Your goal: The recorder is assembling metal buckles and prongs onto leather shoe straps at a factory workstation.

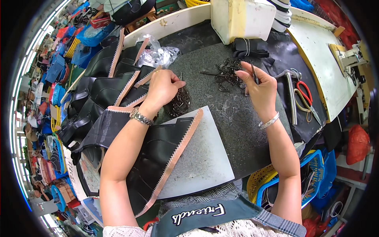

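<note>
My left hand [162, 87] is closed in a pinch above a small pile of dark, shiny bits [179, 103]; what its fingers hold, if anything, is too small to name. My right hand [261, 91] is closed around a thin dark rod-like tool [254, 74]. Beside its fingertips lies a loose heap of small dark metal pieces, perhaps buckles [229, 75], on the grey stone slab [244, 130]. Below my left forearm rests a black leather piece [158, 148] with a tan zigzag edge, partly over a white sheet [197, 166].
More black leather pieces [106, 91] overlap at the left, near a clear plastic bag [158, 55]. At right lie a hammer [291, 96] and red-handled scissors [304, 94]. A pale block [241, 21] and a banded black bundle [250, 48] sit at the back. A blue basket [316, 166] stands lower right.
</note>
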Motion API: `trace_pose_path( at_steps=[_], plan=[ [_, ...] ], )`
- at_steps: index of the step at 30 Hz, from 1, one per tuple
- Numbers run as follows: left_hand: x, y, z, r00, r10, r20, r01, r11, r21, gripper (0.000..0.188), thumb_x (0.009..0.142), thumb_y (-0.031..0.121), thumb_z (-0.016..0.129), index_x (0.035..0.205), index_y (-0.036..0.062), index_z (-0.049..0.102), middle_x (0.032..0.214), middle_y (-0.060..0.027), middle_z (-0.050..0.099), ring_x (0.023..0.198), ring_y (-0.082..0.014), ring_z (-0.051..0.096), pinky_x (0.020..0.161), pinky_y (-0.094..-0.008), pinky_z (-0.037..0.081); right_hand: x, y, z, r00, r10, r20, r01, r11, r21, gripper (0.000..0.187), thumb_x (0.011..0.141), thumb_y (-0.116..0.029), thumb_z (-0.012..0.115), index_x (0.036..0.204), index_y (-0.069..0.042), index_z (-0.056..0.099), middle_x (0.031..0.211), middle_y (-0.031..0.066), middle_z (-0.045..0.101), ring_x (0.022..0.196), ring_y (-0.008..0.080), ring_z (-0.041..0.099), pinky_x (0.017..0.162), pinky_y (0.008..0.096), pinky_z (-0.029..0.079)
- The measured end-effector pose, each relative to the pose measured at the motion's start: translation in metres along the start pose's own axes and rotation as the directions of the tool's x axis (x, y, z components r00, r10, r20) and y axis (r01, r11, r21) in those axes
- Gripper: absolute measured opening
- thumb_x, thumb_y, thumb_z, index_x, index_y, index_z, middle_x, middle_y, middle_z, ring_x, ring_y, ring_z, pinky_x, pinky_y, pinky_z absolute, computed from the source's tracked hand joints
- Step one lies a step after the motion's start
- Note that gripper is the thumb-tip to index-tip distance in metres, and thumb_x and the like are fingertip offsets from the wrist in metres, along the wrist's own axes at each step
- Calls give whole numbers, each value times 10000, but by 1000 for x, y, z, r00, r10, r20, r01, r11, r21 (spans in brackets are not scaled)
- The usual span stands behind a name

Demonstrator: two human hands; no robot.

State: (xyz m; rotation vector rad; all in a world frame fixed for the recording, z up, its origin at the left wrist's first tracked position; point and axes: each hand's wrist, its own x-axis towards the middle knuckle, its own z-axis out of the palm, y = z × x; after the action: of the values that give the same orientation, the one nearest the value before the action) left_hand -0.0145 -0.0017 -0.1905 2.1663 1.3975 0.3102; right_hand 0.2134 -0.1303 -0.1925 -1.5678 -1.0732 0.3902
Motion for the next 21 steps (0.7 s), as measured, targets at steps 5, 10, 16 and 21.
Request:
trace_pose_path(
  at_steps=[5,10,16,21],
  plan=[
    [-1,-6,4,988,97,-122,-107,991,-82,233,701,117,779,809,-51,658,755,-150,653,710,-212,616,644,-326,482,-7,-17,-6,995,80,56,-88,984,153,257,833,-156,723,1024,11,686,728,3,659,660,24,566,583,179,439],
    [-21,16,-12,937,296,-186,-313,948,-66,239,745,60,740,938,-54,658,788,-123,674,715,-164,626,641,-281,495,-32,-45,-12,991,-60,120,63,998,-24,247,908,-164,624,1074,16,588,698,39,622,586,129,598,530,258,450],
    [-85,68,-30,980,143,140,44,526,-849,168,855,-5,633,1012,-62,645,914,-137,683,821,-188,683,754,-292,574,-62,-66,-7,816,-563,133,577,781,-240,251,755,-86,718,962,-30,586,784,78,620,625,210,598,520,317,469],
    [-108,78,-34,968,168,188,83,490,-868,209,869,-7,622,1071,-59,625,949,-148,682,871,-211,683,789,-303,575,-71,-76,-10,761,-627,164,637,677,-369,281,717,-71,753,957,-8,621,769,100,638,609,234,609,514,310,473]
  ],
)
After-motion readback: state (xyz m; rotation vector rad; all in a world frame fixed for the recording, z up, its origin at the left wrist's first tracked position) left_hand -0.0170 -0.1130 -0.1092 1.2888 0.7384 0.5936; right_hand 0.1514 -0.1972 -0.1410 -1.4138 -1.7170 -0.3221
